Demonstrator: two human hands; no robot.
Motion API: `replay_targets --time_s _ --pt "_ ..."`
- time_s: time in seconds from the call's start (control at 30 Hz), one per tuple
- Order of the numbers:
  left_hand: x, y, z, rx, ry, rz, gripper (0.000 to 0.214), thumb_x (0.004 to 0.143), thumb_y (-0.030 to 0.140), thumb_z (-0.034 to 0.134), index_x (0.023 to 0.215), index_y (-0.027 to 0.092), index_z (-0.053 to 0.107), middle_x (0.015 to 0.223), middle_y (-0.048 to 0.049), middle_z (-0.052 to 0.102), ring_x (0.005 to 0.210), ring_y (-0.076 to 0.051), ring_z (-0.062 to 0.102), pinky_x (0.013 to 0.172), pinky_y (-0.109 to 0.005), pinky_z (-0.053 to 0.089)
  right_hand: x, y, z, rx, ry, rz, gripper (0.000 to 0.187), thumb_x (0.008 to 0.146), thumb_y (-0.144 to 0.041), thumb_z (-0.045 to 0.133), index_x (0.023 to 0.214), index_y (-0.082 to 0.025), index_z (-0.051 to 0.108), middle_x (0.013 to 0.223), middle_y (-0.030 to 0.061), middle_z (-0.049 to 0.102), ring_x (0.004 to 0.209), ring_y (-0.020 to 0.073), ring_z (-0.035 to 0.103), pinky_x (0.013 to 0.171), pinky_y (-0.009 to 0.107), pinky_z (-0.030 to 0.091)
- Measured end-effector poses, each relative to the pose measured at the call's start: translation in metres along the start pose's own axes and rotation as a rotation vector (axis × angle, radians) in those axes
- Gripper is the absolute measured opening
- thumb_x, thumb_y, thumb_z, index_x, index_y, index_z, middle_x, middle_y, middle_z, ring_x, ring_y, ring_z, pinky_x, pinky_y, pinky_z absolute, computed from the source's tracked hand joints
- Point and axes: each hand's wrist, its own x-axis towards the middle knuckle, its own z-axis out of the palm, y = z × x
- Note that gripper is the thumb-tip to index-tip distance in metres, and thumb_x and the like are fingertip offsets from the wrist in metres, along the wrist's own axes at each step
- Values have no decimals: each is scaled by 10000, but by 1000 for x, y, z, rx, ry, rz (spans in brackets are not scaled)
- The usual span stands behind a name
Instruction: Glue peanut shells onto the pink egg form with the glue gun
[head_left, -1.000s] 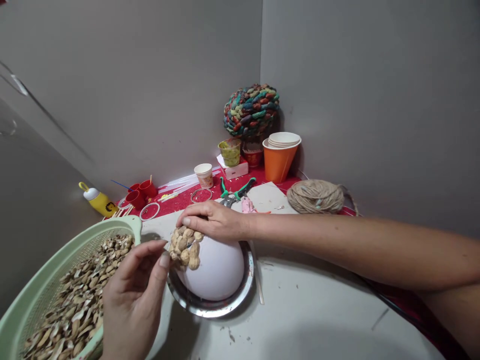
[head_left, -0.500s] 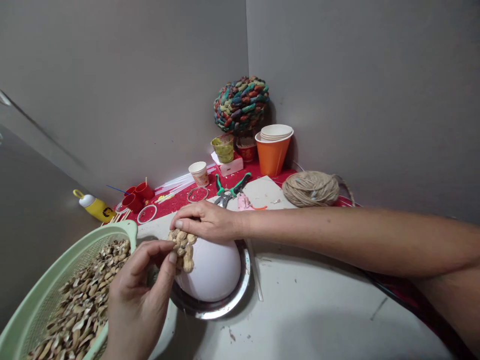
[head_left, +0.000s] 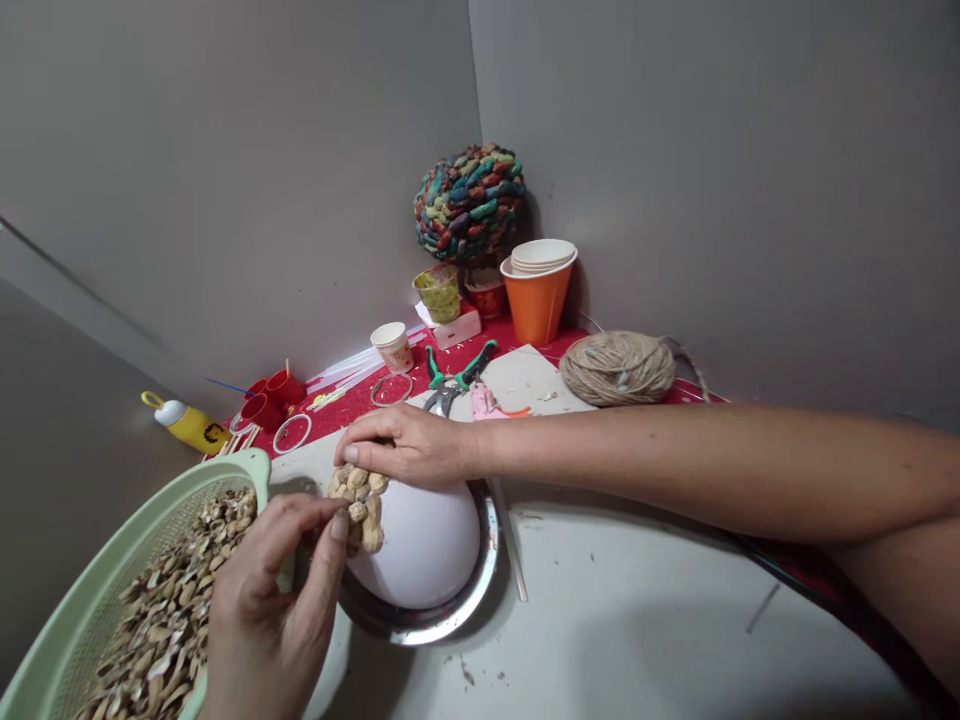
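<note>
A smooth white ball (head_left: 427,550) rests in a round metal bowl (head_left: 486,588), its upper left side covered with a patch of peanut shells (head_left: 372,525). My left hand (head_left: 281,590) is at that patch, thumb and forefinger pinched on a peanut shell at its left edge. From above, my right hand (head_left: 409,443) curves over the top of the ball and steadies it, fingers bent across the upper shells. The far side of the ball is hidden under this hand.
A green basket (head_left: 79,585) of peanut shells (head_left: 161,630) stands at left. Behind are green-handled pliers (head_left: 454,385), a pink glue gun (head_left: 486,402), a twine coil (head_left: 619,368), an orange cup (head_left: 536,305), red cups (head_left: 262,410) and a multicoloured ball (head_left: 471,205). A thin white stick (head_left: 514,550) lies right of the bowl.
The view has shifted slightly, so the background sits a little further left. Both hands keep nearly the same place on the ball and shells.
</note>
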Motion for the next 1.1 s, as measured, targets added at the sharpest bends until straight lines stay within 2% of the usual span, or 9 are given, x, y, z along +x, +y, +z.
replay_targets --time_s 0.17,0.43,0.57,0.7,0.87,1.1 --pt "-2 -3 -2 -6 -1 23 174 872 170 621 1004 258 690 941 -10 706 860 -156 658 754 -245 501 0 0 -1 -6 7 0 242 952 -233 480 908 -110 684 905 54 692 834 132 614 777 232 452" --pt "3 -4 -4 61 -25 11 52 869 231 652 915 243 672 840 15 690 734 -124 641 669 -218 477 -1 0 -1 15 15 11 238 950 -212 486 932 -93 692 918 64 702 848 132 623 781 230 457" --pt "3 -1 -4 87 -15 37 63 868 245 656 926 260 671 845 29 703 724 -117 639 654 -206 463 -1 -1 -1 15 17 17 246 952 -205 484 949 -80 697 912 70 707 850 138 632 784 236 460" --pt "0 3 -3 113 -5 -29 124 875 255 647 998 257 654 824 32 684 689 -106 617 644 -202 452 -1 -2 -2 9 14 21 245 952 -196 485 955 -74 697 919 75 709 859 141 635 790 236 461" --pt "1 6 -3 84 -43 -39 51 878 228 629 915 257 649 744 45 634 642 -102 583 620 -204 438 0 -1 -3 -15 16 10 235 950 -195 495 959 -79 700 903 64 701 852 129 623 791 222 452" --pt "-5 2 -1 1 -35 -153 72 877 249 624 918 262 682 854 14 708 746 -148 633 716 -251 475 1 -3 -3 -34 3 14 222 939 -179 516 980 -70 704 901 63 699 832 117 613 772 208 443"
